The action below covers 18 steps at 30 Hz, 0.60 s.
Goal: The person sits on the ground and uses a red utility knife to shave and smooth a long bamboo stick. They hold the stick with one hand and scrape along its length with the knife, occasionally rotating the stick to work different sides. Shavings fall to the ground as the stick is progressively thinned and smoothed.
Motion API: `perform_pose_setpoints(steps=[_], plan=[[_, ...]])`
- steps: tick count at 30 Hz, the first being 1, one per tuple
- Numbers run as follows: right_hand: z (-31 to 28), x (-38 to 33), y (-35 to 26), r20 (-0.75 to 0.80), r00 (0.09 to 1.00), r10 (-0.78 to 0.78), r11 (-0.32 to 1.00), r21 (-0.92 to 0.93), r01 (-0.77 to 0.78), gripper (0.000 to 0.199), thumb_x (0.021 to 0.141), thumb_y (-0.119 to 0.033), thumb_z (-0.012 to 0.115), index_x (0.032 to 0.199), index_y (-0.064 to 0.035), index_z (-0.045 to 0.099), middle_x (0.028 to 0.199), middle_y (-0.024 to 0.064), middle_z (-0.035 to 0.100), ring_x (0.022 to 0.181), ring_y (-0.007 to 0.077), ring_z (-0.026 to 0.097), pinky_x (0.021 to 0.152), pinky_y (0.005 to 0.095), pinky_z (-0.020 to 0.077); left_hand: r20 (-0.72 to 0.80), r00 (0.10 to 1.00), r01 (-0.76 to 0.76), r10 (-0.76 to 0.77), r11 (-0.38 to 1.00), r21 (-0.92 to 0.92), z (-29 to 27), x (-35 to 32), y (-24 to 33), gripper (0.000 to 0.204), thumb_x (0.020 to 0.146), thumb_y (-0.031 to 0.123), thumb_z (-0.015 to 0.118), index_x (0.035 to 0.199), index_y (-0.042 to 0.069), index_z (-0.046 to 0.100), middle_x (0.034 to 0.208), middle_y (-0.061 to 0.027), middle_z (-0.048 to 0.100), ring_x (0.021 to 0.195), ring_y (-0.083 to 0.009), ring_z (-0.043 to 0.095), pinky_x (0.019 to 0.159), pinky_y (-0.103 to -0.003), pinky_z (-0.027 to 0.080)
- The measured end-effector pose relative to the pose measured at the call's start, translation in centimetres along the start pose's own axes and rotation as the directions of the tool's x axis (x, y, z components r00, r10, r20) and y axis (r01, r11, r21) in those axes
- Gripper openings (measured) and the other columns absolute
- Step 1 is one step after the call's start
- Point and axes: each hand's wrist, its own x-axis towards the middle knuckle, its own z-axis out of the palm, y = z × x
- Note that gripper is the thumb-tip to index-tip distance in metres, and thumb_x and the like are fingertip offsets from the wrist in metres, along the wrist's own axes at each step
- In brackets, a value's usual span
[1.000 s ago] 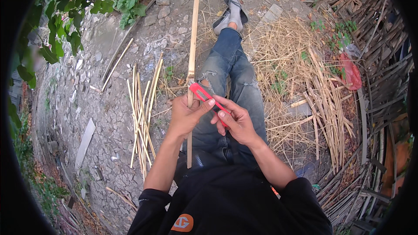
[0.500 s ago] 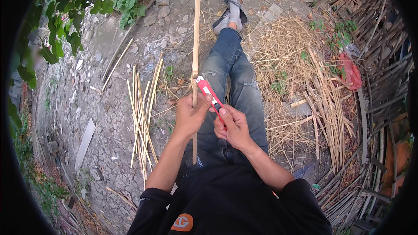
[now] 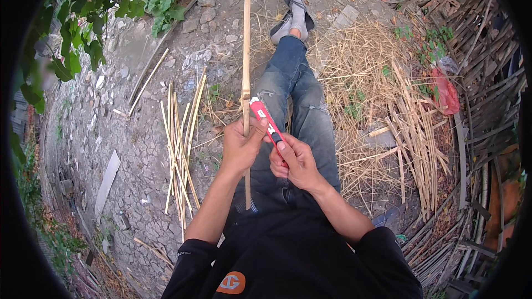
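Wooden strip (image 3: 246,39), long and pale, runs from the far edge down over the jeans (image 3: 315,133), just left of centre! Left hand (image 3: 238,148) wraps it, fingers curled; right hand (image 3: 296,164), closed firmly, clutches the red cutter (image 3: 271,129), head just beside the strip.

The one view comes from the left fisheye camera of a side-by-side pair worn on the person's head. It looks steeply down and forward, close above the black shirt (image 3: 310,249) at the lower middle. The red utility knife (image 3: 262,115) sits near the centre, the feet (image 3: 297,15) farther off toward the top; edges bend near the dark rim.
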Motion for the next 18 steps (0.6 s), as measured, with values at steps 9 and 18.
perform_pose_setpoints(steps=[9, 18], plan=[[0.2, 0.2, 0.1, -0.026, 1.0, -0.011, 1.0, 0.002, 0.011, 0.031, 0.113, -0.02, 0.042, 0.131, 0.0011, 0.056, 0.076, 0.0016, 0.049, 0.059, 0.0065, 0.041, 0.052, 0.0244, 0.0373, 0.004, 1.0, 0.02, -0.02, 0.999, 0.026, -0.7, -0.1, 0.3, 0.032, 0.1, 0.03, 0.071, 0.084, 0.003, 0.067, 0.066, 0.0026, 0.062, 0.053, -0.0021, 0.048, 0.05, -0.021, 0.035], [0.0, 0.2, 0.6, -0.059, 0.997, 0.045, 0.999, 0.0, -0.045, 0.03, 0.113, -0.024, 0.042, 0.125, 0.0001, 0.055, 0.073, 0.0004, 0.044, 0.056, 0.0065, 0.037, 0.051, 0.0237, 0.0341, -0.048, 0.994, -0.09, 0.099, 0.984, 0.152, 0.8, -0.9, 1.5, 0.023, 0.099, 0.02, 0.074, 0.088, 0.0, 0.069, 0.072, -0.0028, 0.07, 0.065, -0.0061, 0.063, 0.059, -0.023, 0.048]])
